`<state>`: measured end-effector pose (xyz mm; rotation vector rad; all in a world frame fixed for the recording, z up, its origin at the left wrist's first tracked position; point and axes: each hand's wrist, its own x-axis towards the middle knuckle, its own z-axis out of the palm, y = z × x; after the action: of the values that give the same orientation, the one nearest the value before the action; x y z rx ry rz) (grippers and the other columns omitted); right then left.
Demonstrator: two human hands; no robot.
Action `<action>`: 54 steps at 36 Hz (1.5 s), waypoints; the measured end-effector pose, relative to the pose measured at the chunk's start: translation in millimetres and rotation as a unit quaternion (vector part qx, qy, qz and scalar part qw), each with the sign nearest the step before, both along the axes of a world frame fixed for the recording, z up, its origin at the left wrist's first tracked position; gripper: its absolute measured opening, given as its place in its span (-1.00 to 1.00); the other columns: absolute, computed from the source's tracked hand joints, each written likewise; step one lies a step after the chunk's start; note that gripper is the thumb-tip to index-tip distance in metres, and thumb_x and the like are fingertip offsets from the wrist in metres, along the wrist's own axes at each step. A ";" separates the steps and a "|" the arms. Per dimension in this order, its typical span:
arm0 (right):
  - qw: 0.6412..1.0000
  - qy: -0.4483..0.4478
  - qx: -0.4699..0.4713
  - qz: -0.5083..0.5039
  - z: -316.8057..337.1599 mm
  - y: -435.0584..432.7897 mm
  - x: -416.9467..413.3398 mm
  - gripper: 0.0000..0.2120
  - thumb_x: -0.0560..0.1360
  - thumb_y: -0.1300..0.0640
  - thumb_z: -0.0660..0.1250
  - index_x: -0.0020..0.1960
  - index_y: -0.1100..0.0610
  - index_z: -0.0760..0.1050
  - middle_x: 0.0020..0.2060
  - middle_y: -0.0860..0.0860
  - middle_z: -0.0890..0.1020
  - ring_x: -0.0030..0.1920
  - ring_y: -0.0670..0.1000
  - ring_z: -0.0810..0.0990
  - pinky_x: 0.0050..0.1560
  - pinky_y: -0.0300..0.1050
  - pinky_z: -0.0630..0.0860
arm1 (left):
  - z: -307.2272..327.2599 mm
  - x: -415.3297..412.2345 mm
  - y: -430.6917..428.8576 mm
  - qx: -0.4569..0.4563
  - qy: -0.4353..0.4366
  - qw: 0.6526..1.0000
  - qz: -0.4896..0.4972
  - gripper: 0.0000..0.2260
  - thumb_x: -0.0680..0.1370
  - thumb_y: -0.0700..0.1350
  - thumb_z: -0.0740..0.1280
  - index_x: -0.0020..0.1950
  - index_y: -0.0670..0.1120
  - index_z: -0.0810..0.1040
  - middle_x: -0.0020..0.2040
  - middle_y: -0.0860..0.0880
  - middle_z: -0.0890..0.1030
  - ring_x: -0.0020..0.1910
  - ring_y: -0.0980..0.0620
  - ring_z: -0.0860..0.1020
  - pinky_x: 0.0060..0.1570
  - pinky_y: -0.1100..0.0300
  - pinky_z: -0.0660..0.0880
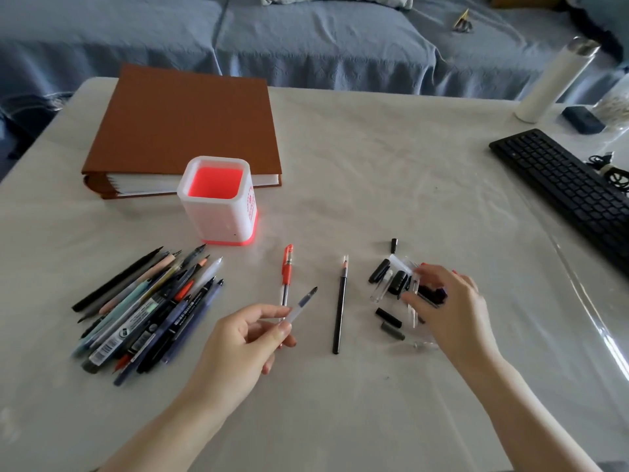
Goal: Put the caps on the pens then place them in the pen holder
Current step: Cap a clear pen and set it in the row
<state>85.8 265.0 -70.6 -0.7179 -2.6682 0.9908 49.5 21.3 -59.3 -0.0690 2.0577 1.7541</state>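
Mid-table, left hand (247, 339) pinches pen (303, 302); holder (218, 218) well apart.

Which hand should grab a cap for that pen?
The right hand. It is right over the pile of caps, while the left hand is busy holding the uncapped pen.
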 end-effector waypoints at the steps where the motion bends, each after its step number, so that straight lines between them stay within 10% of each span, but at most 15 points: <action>1: 0.999 0.024 -0.024 -0.005 3.2 -3.4 -0.7 -0.73 0.35 0.24 0.47 0.01 0.03 0.56 -0.25 -0.24 0.51 -0.08 -0.02 0.49 -0.02 -0.18 0.37 | 1.2 0.2 0.5 0.004 0.000 1.000 0.003 -0.88 0.49 -0.26 0.33 -0.08 -0.07 0.61 -0.41 -0.01 0.63 -0.60 0.13 0.30 -0.58 0.43 0.26; 7: 0.887 0.127 -0.443 -0.031 26.7 -38.1 -1.9 -0.76 0.39 0.40 0.37 -0.14 0.06 0.52 -0.31 -0.04 0.69 -0.27 -0.14 0.64 -0.25 -0.38 0.53 | 7.7 3.3 4.3 0.040 -0.017 0.999 0.011 -0.86 0.49 -0.29 0.31 -0.09 -0.07 0.60 -0.42 -0.02 0.62 -0.60 0.12 0.30 -0.61 0.41 0.23; 13: 0.799 0.168 -0.575 -0.060 33.0 -75.2 -1.9 -0.79 0.40 0.42 0.30 -0.08 0.15 0.49 -0.30 0.05 0.69 -0.23 0.00 0.69 -0.21 -0.27 0.60 | 13.0 7.4 2.4 0.048 -0.012 0.999 -0.004 -0.83 0.49 -0.30 0.31 -0.11 -0.05 0.60 -0.40 -0.04 0.63 -0.58 0.08 0.29 -0.58 0.38 0.24; 38: 0.803 0.170 -0.569 -0.047 32.5 -113.4 2.8 -0.85 0.43 0.36 0.28 -0.10 0.13 0.44 -0.29 0.08 0.71 -0.22 0.01 0.70 -0.17 -0.23 0.61 | 20.7 14.3 0.3 0.047 0.028 0.998 -0.019 -0.83 0.47 -0.28 0.34 -0.18 -0.02 0.61 -0.32 -0.04 0.68 -0.56 0.06 0.29 -0.54 0.31 0.27; 47: 0.769 0.194 -0.609 -0.004 33.6 -111.8 3.0 -0.47 -0.08 -0.11 0.61 -0.19 0.03 0.54 -0.28 0.16 0.70 -0.15 0.12 0.69 -0.21 -0.19 0.60 | 31.0 13.5 4.2 0.149 -0.034 0.988 -0.006 -0.72 0.24 -0.06 0.38 -0.16 -0.22 0.61 -0.35 -0.15 0.66 -0.62 0.08 0.23 -0.61 0.39 0.17; 54: 0.759 0.218 -0.614 0.008 29.4 -115.9 0.7 -0.56 -0.01 -0.09 0.59 -0.20 -0.04 0.56 -0.29 0.12 0.69 -0.19 0.04 0.67 -0.15 -0.17 0.60 | 29.7 12.8 2.2 0.144 -0.039 0.989 0.005 -0.91 0.46 -0.36 0.31 -0.14 -0.25 0.61 -0.38 -0.12 0.65 -0.63 0.10 0.22 -0.63 0.40 0.16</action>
<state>86.5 149.2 -41.1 -0.4878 -1.3416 2.5193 62.4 23.5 -29.5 -0.0584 1.7344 2.0018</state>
